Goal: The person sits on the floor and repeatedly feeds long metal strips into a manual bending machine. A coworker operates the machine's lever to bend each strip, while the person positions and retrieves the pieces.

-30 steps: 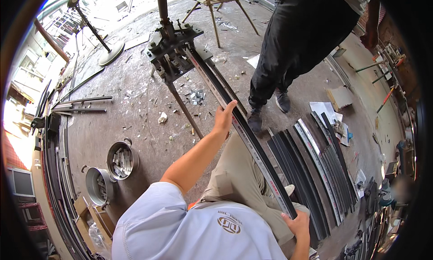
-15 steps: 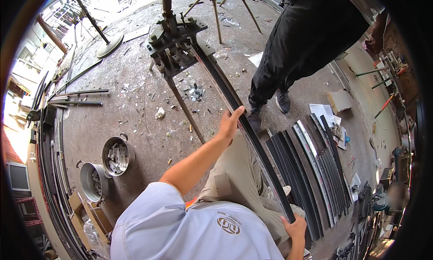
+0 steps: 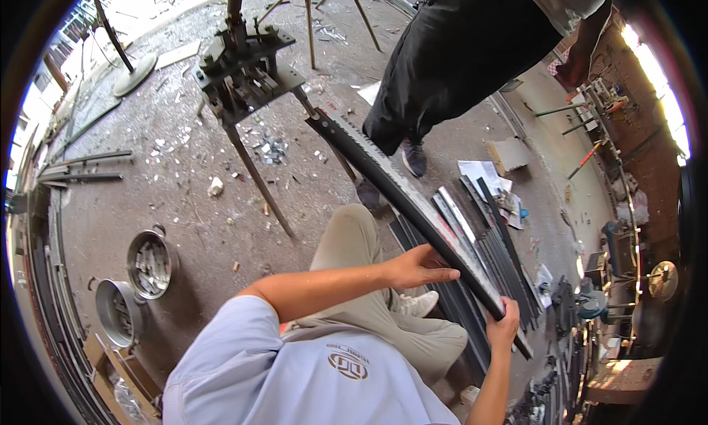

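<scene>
A long black metal profile [image 3: 398,187] slants across the view, its far end lying short of the punching machine [image 3: 247,82]. Around its near end my right hand [image 3: 503,323] is closed. My left hand [image 3: 422,267] is at the profile's left edge farther up, fingers apart, with a fingertip overlapping that edge; it does not wrap round the bar. Below the profile, more dark profiles [image 3: 509,266] lie side by side on the floor, partly covered by it.
Two metal pots, one [image 3: 153,264] behind the other [image 3: 118,313], hold small metal pieces at left. Another person's dark-trousered legs [image 3: 464,64] stand ahead, near the profile. Metal scraps [image 3: 269,148] litter the floor. A grey block [image 3: 509,157] lies at right.
The profile's far end has come out of the machine, and the bar has rolled to show a lighter side. My left hand has loosened its hold and slid down; my right hand has moved up.
</scene>
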### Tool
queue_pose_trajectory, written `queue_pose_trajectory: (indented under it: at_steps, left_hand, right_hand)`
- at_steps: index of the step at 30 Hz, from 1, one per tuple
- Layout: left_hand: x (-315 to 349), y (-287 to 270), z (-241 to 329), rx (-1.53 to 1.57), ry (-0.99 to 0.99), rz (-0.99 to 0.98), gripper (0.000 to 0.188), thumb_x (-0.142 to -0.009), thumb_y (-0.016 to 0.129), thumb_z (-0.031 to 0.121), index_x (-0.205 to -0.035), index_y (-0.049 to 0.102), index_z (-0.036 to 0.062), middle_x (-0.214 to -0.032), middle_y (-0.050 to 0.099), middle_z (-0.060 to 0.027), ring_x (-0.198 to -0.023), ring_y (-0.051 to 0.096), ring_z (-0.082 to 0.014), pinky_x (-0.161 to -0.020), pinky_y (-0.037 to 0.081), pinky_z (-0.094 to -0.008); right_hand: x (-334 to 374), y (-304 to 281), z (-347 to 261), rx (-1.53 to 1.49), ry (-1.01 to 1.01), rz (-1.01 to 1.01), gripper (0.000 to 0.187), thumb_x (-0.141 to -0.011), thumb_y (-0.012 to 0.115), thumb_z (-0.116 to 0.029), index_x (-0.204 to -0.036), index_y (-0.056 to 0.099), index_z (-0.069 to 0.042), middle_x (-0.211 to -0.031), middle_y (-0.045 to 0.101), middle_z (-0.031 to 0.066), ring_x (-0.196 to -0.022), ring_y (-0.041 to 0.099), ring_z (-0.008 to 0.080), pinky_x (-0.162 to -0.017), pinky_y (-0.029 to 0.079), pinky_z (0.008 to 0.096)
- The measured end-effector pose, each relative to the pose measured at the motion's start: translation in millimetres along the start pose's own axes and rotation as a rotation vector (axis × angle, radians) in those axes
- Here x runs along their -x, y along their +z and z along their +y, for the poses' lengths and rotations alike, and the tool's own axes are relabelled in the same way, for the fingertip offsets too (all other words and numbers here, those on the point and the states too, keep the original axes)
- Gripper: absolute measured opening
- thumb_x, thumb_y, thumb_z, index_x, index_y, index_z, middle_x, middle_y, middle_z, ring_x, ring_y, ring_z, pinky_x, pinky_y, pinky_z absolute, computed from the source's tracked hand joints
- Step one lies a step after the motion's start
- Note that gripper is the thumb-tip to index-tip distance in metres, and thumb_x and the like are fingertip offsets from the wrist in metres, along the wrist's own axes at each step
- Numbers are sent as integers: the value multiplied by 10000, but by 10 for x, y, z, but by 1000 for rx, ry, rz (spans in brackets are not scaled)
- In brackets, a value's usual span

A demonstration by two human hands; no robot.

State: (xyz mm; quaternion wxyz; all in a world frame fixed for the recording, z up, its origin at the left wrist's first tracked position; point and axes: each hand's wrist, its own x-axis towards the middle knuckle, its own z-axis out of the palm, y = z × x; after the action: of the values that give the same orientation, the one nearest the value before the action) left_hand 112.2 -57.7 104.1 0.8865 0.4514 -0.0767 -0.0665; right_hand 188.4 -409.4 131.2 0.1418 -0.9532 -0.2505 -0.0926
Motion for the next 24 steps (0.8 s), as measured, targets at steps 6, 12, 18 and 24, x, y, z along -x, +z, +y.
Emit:
queue_pose_trajectory:
  at_steps: [6,12,18,24]
  left_hand:
    - [150,-248,-142,-432,-108,21,664,-987,737,437,-1438,522,-1,-1301,683,-159,-1242,634,-229,-1048,525,-372]
    - [361,-345,-470,-463,-265,77,678,-976,737,478,-1400,559,-21,-1227,709,-175,-1186,669,-235,-1033,522,-366]
    - [447,-232,-652,-465,-303,52,616,-1000,715,441,-1366,571,-34,-1195,720,-168,-1128,687,-218,-1007,528,-357]
    - [281,-126,-602,-383,-342,-57,606,-1005,721,409,-1370,558,-46,-1141,723,-136,-1106,684,-185,-982,528,-341]
  right_hand:
    - [-504,-544,1103,106,-82,348,358,-805,707,-22,-1144,604,22,-1106,619,229,-1076,592,458,-974,465,494]
    - [-499,-863,1724,-172,294,665,606,-964,782,-305,-1352,545,96,-1303,638,242,-1152,633,311,-1023,478,416]
    - [-458,-668,956,-667,387,930,525,-1000,754,-253,-1350,570,94,-1359,638,206,-1175,637,242,-1043,492,379]
    - [-375,-505,98,-996,370,949,329,-1048,677,-234,-1220,613,38,-1288,665,180,-1172,647,260,-1042,510,424]
